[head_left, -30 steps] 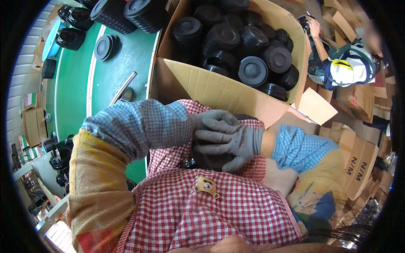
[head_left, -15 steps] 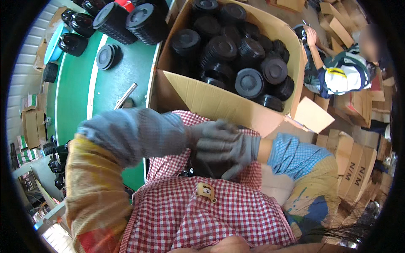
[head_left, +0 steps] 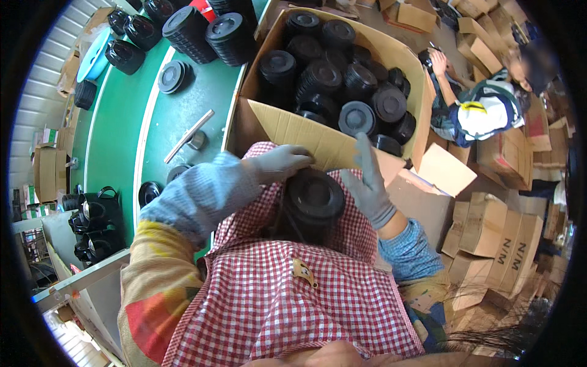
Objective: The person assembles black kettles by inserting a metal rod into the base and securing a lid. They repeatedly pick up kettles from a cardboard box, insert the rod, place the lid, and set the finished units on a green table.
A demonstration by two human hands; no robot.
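Observation:
In my lap stands a black round piece (head_left: 315, 197) with a ringed, disc-like top, upright between my knees over the checked apron (head_left: 287, 287). Its lower part is dark and hard to make out. My left hand (head_left: 280, 163), in a grey glove, lies at its far left edge with the fingers stretched; whether it touches the rim I cannot tell. To the right of the piece, my right hand (head_left: 372, 186), also gloved, is raised with fingers spread and holds nothing.
Ahead, a cardboard box (head_left: 287, 131) holds several stacks of black round pieces. On the green table (head_left: 116, 147) at left are a metal bar (head_left: 188, 136), black stacks (head_left: 227, 40) and glossy black containers (head_left: 125, 56). Another person (head_left: 483, 110) sits at right among cartons (head_left: 504, 244).
My hands have come apart, the right one moving right and opening out. The black round piece's top now shows. My view has shifted slightly, bringing more of the table into sight.

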